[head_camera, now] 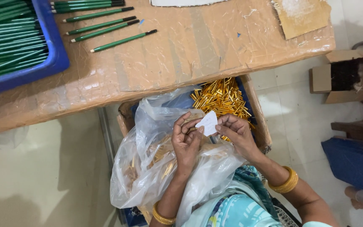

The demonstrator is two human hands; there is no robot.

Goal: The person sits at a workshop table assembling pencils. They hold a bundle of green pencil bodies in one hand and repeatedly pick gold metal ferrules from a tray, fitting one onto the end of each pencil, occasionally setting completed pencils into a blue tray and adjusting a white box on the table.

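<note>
Both our hands pinch one small white paper slip (208,122) between them, left hand (186,141) at its lower-left edge, right hand (236,132) at its right, above the clear plastic bag (148,168) of gold metal caps (221,96).

My left hand (186,141) and right hand (237,133) meet on a paper slip (208,122) above the plastic bag (148,168) in my lap. Beyond lies the box of metal caps (221,97); farther off, the worktop (215,46) carries pencils (106,26), with a tray (53,50) at their left.
</note>
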